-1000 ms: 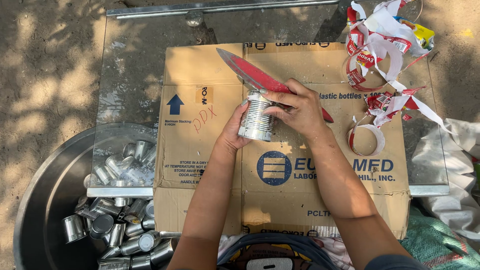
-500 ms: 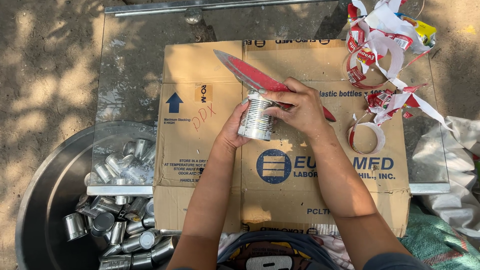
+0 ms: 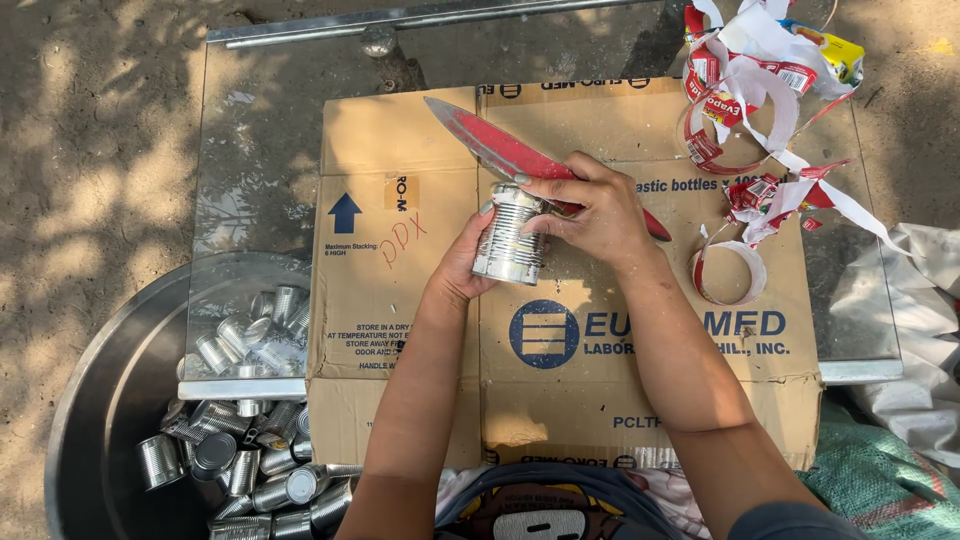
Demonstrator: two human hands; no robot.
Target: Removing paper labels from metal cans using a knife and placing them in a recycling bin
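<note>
Two hands: your left hand (image 3: 468, 262) cups the bare ribbed tin can (image 3: 508, 240) upright.
Right hand (image 3: 597, 212): steadies its rim, gripping the red-bladed knife (image 3: 500, 150).

Plenty of open cardboard (image 3: 400, 300) toward the table's left edge. Right corner's clogged with torn label strips (image 3: 760, 110), and a knife (image 3: 520, 160) cuts across the middle.

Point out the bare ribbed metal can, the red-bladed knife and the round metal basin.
bare ribbed metal can (image 3: 509, 240), head view, side wall
red-bladed knife (image 3: 490, 143), head view, blade
round metal basin (image 3: 105, 400), head view, bare inner wall
</note>
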